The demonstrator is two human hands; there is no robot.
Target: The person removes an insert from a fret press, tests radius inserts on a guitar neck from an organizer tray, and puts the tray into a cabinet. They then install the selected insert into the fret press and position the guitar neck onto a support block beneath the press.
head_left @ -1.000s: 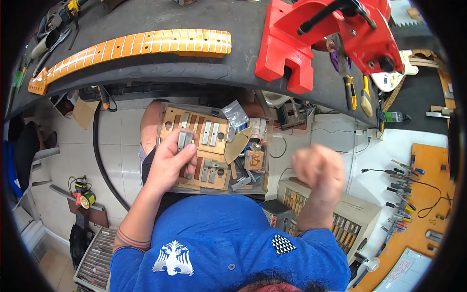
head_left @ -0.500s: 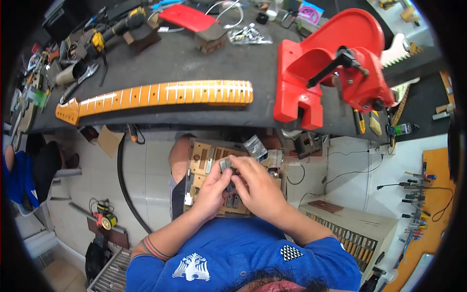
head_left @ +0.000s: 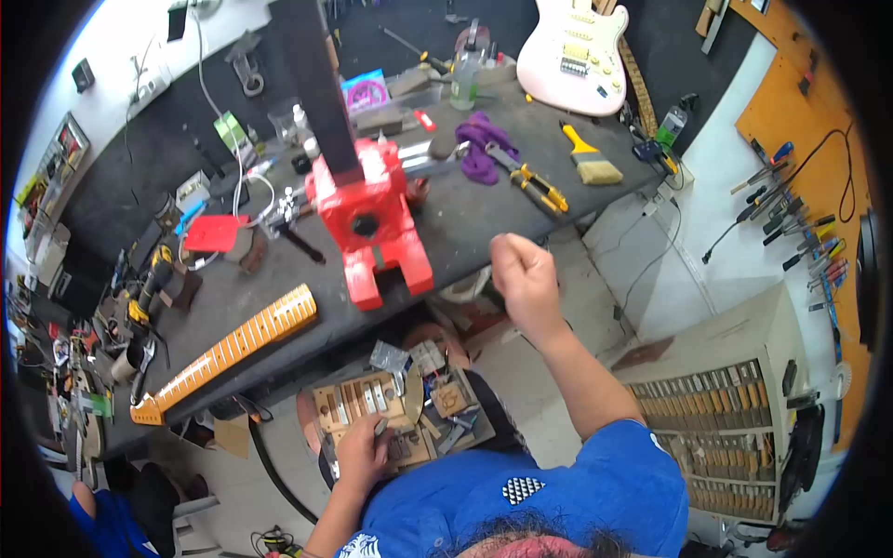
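Observation:
My left hand (head_left: pixel 361 451) is over the wooden tray (head_left: pixel 326 400) on my lap, with its thumb and fingers closed on a small grey metal block (head_left: pixel 380 426). Several metal bars (head_left: pixel 369 400) sit in slots of the tray. My right hand (head_left: pixel 526 284) is raised at the front edge of the bench, away from the tray. Its fingers are curled in, and what they hold, if anything, is hidden. Beyond it on the bench lie yellow-handled pliers (head_left: pixel 539 191) and a paintbrush (head_left: pixel 593 160).
A red vise (head_left: pixel 372 223) stands at the bench edge. A guitar neck (head_left: pixel 233 353) lies left of it. Behind the pliers is a purple cloth (head_left: pixel 482 149); farther back, a pale guitar body (head_left: pixel 572 56). A tool cabinet (head_left: pixel 716 400) stands at right.
My right hand has left the small metal block and moved up and right to the bench edge. My left hand still holds the block. The view has turned to the right.

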